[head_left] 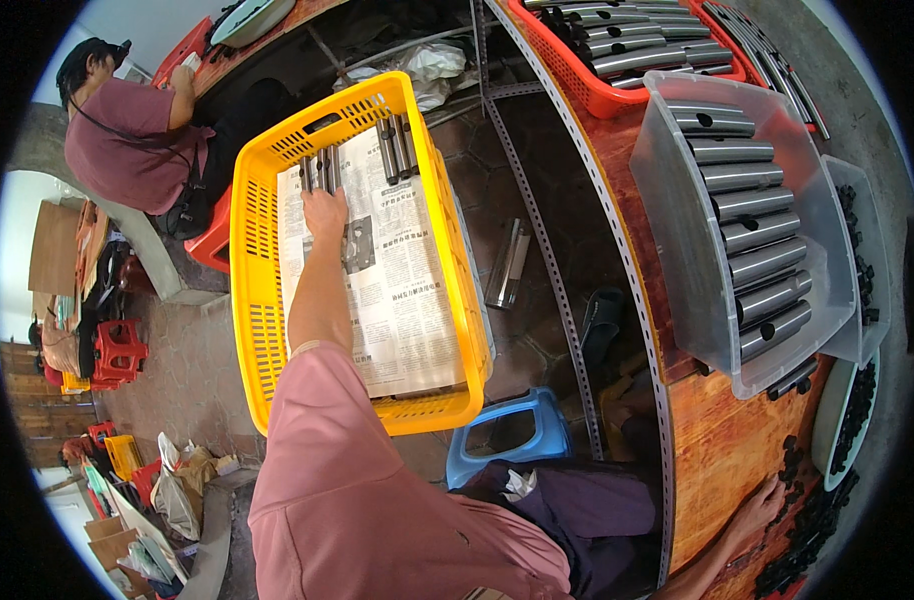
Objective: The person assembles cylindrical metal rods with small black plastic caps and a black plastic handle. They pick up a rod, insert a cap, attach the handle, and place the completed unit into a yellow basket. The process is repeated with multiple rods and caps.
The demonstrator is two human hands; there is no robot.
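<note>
My left hand (325,213) reaches into a yellow plastic crate (455,330). Its fingers close around the near ends of a small row of metal tubes (320,168) at the crate's far side; how many it grips is hidden. Sheets of newspaper (407,300) line the bottom. Beside that row, a second group of metal tubes (395,150) lies against the far right corner. On the wooden table (717,430) at lower right, my right hand (765,503) rests with its fingers loosely stretched beside small black parts (792,465). It holds nothing I can see.
A clear plastic bin (667,215) of thick metal tubes and a red basket (592,85) of tubes stand along the table. A pale bowl (835,440) holds black parts. A blue stool (512,430) stands near the crate. Another person (137,140) sits at the far left.
</note>
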